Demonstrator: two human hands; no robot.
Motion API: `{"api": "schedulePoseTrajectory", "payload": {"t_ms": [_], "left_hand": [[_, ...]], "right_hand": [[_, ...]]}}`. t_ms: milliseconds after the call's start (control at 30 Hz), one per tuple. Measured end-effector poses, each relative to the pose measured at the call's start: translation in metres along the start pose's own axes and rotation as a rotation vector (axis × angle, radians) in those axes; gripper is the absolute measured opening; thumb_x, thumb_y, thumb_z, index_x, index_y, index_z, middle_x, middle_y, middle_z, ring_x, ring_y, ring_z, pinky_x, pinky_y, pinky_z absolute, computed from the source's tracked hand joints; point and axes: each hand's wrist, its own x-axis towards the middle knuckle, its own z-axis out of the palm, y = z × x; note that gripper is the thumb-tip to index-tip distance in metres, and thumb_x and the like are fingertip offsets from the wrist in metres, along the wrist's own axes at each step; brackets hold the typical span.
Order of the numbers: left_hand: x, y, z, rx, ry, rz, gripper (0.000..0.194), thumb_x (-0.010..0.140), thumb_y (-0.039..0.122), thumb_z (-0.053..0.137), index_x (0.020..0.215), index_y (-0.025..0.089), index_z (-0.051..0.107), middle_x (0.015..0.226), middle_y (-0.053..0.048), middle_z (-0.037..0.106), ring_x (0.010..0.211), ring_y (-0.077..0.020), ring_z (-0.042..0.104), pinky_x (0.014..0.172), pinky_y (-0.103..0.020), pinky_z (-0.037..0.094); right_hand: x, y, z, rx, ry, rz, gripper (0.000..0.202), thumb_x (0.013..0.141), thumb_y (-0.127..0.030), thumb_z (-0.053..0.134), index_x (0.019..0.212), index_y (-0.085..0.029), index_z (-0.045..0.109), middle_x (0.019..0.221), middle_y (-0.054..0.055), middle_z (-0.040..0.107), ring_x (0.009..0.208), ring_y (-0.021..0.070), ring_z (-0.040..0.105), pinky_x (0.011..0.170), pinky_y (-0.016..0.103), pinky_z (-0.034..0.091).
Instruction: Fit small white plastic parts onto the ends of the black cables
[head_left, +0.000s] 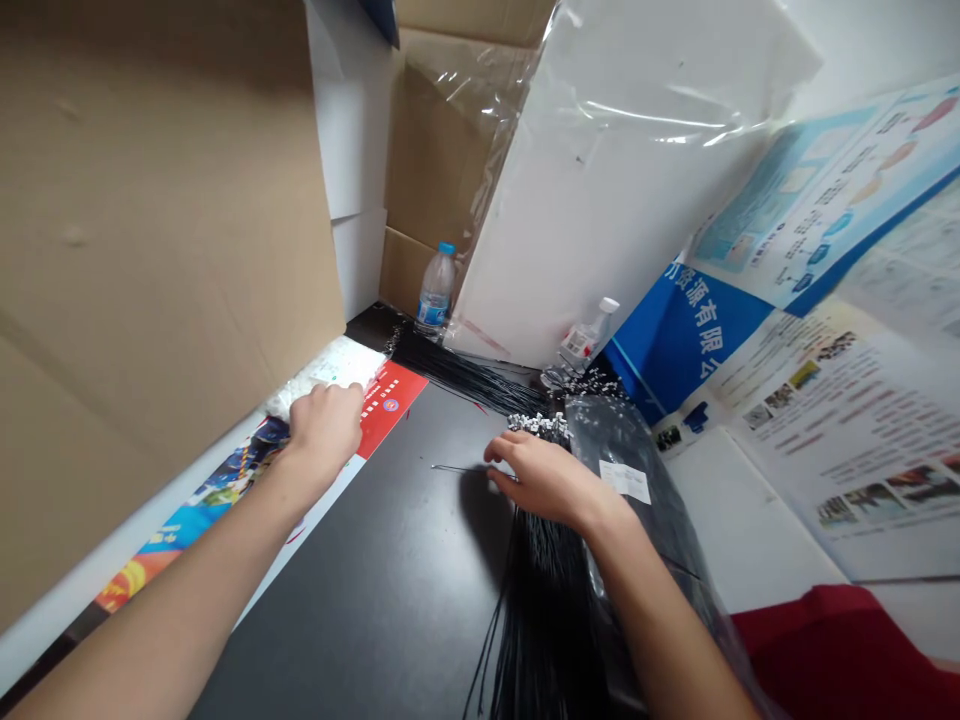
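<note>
My left hand reaches to the left side of the table, fingers curled down at a heap of small white pieces on a white sheet. Its fingertips are hidden, so what they pinch does not show. Over the table's middle right, my right hand has thumb and fingers closed on a thin black cord, whose end sticks out leftward. Under and beside that hand lies a thick bundle of black cords with white tips at the far end.
Another black cord bundle lies across the back, near a water bottle and a white-capped bottle. A clear plastic bag with a label lies right of the cords. Cardboard walls the left; printed posters stand right.
</note>
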Motion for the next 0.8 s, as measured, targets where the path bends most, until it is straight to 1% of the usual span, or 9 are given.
{"api": "schedulePoseTrajectory", "payload": {"t_ms": [100, 167, 333, 433, 500, 567, 633, 700, 800], "left_hand": [[0.0, 0.0, -0.001, -0.024, 0.001, 0.0, 0.039, 0.079, 0.002, 0.038, 0.102, 0.013, 0.067, 0.092, -0.02, 0.071, 0.091, -0.0321, 0.068, 0.064, -0.035, 0.05], [0.0, -0.001, 0.0, -0.037, 0.006, 0.003, 0.039, 0.079, 0.002, 0.037, 0.101, 0.012, 0.067, 0.091, -0.021, 0.071, 0.09, -0.0328, 0.068, 0.063, -0.036, 0.05], [-0.002, 0.0, -0.001, -0.043, 0.041, 0.013, 0.036, 0.086, 0.008, 0.035, 0.102, 0.013, 0.067, 0.089, -0.02, 0.072, 0.086, -0.0333, 0.069, 0.063, -0.038, 0.05], [-0.003, 0.009, 0.002, -0.155, 0.079, 0.119, 0.033, 0.088, 0.012, 0.036, 0.102, 0.013, 0.065, 0.094, -0.018, 0.072, 0.088, -0.0321, 0.068, 0.069, -0.04, 0.05], [-0.003, 0.02, 0.008, -0.38, 0.056, 0.262, 0.025, 0.088, 0.014, 0.041, 0.097, 0.016, 0.064, 0.096, -0.013, 0.072, 0.089, -0.0273, 0.068, 0.076, -0.038, 0.05], [-0.002, 0.031, 0.017, -0.712, -0.058, 0.358, 0.014, 0.086, 0.016, 0.048, 0.088, 0.017, 0.062, 0.089, -0.007, 0.072, 0.082, -0.0214, 0.068, 0.076, -0.033, 0.05], [0.0, 0.041, 0.026, -1.067, -0.234, 0.34, 0.005, 0.084, 0.018, 0.053, 0.084, 0.017, 0.058, 0.08, -0.003, 0.07, 0.067, -0.0167, 0.068, 0.066, -0.029, 0.051], [0.002, 0.045, 0.035, -1.345, -0.359, 0.275, 0.002, 0.083, 0.018, 0.057, 0.083, 0.017, 0.057, 0.076, 0.0, 0.068, 0.058, -0.0136, 0.066, 0.06, -0.026, 0.05], [0.005, 0.045, 0.043, -1.554, -0.436, 0.181, 0.004, 0.08, 0.015, 0.063, 0.083, 0.015, 0.059, 0.072, 0.001, 0.068, 0.058, -0.0119, 0.067, 0.062, -0.025, 0.051]], "right_hand": [[0.01, -0.012, 0.009, 0.022, 0.017, -0.109, 0.022, 0.091, -0.026, 0.054, 0.109, -0.015, 0.063, 0.107, 0.01, 0.066, 0.098, 0.0216, 0.061, 0.081, 0.032, 0.046], [0.017, -0.018, 0.014, 0.002, 0.029, -0.145, 0.023, 0.092, -0.028, 0.054, 0.11, -0.016, 0.063, 0.107, 0.01, 0.065, 0.1, 0.0222, 0.06, 0.082, 0.032, 0.046], [0.031, -0.023, 0.024, -0.055, 0.062, -0.144, 0.021, 0.094, -0.029, 0.054, 0.109, -0.017, 0.062, 0.107, 0.009, 0.064, 0.1, 0.0218, 0.058, 0.08, 0.031, 0.046], [0.036, -0.023, 0.032, -0.064, 0.111, -0.133, 0.015, 0.095, -0.027, 0.052, 0.101, -0.018, 0.062, 0.103, 0.008, 0.064, 0.096, 0.0204, 0.057, 0.076, 0.03, 0.045], [0.037, -0.022, 0.038, -0.059, 0.143, -0.133, 0.013, 0.095, -0.026, 0.051, 0.094, -0.018, 0.062, 0.099, 0.008, 0.064, 0.092, 0.0197, 0.057, 0.074, 0.029, 0.043], [0.038, -0.019, 0.044, -0.013, 0.192, -0.126, 0.01, 0.094, -0.023, 0.051, 0.09, -0.018, 0.06, 0.094, 0.007, 0.065, 0.088, 0.0189, 0.057, 0.071, 0.028, 0.041], [0.039, -0.016, 0.049, 0.11, 0.251, -0.107, 0.007, 0.091, -0.019, 0.052, 0.089, -0.018, 0.058, 0.088, 0.006, 0.065, 0.082, 0.0166, 0.057, 0.067, 0.025, 0.039], [0.039, -0.012, 0.053, 0.279, 0.288, -0.095, 0.005, 0.089, -0.016, 0.053, 0.087, -0.019, 0.057, 0.082, 0.003, 0.064, 0.071, 0.0133, 0.056, 0.062, 0.023, 0.036], [0.038, -0.009, 0.056, 0.503, 0.305, -0.119, 0.01, 0.085, -0.011, 0.052, 0.088, -0.019, 0.057, 0.074, -0.001, 0.062, 0.06, 0.0099, 0.051, 0.058, 0.021, 0.035]]}}
